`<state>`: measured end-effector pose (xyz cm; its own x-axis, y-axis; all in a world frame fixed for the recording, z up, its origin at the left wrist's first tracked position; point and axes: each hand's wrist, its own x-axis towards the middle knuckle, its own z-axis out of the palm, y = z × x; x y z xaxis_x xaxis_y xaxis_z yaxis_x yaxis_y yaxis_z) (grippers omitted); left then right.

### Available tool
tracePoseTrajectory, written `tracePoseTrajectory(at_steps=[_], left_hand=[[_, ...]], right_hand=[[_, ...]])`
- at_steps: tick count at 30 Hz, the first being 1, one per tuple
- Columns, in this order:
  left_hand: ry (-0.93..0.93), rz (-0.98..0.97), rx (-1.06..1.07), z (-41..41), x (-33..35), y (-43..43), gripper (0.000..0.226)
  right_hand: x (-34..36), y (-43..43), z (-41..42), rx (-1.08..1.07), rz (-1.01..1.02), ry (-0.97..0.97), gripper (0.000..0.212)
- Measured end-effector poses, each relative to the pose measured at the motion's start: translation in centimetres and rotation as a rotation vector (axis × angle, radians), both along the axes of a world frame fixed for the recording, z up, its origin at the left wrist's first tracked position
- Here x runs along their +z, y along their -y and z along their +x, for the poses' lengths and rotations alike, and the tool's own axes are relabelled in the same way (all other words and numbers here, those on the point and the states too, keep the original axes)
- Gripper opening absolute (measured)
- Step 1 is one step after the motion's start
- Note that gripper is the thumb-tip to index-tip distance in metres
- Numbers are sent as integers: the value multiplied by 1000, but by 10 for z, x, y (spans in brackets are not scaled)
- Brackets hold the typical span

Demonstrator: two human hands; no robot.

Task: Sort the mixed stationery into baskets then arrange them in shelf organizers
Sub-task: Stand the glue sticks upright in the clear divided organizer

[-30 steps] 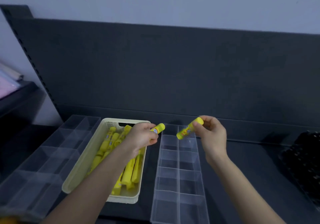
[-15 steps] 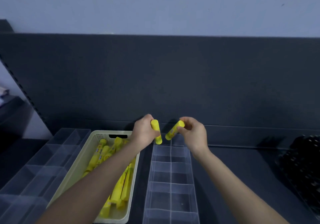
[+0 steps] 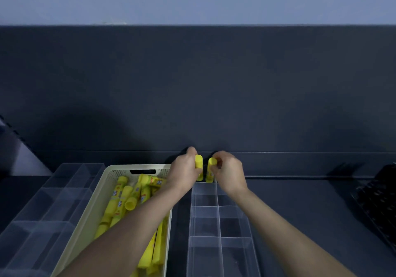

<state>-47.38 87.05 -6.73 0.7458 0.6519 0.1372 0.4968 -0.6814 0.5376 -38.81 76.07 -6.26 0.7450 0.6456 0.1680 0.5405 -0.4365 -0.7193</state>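
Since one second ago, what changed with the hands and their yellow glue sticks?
The left hand and right hand moved forward, turning the left yellow glue stick and right glue stick upright together at the far end of the clear plastic organizer. Grips and the cream basket stayed.

Two yellow glue sticks point(image 3: 198, 165), upright, at clear organizer point(image 3: 218, 212) back, more in basket point(image 3: 95, 201)

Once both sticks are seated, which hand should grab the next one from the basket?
Probably the left hand: the cream basket lies right beneath its forearm. The right hand is across the clear organizer, farther away. Each now holds a glue stick.
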Motion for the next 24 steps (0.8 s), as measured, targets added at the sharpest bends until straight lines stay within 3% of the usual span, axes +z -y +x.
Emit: tracePoseTrajectory(at_steps=[6,12,17,21,24], left_hand=[[53,1,-71,0,-5,-1,33],[180,17,-26,-29,3,-17,27],[215,46,12,-72,11,-26,22],[159,83,75,-117,11,-40,23],[-34,118,73,-148,8,-52,28]], right_hand=[[-2,-3,-1,-12,-2,6,18],[8,3,-9,-104,67,-38,33],[21,3,-39,-115,149,23,30],[25,-7,-70,26,101,66,24],[22,-18,-90,172,21,142,21]])
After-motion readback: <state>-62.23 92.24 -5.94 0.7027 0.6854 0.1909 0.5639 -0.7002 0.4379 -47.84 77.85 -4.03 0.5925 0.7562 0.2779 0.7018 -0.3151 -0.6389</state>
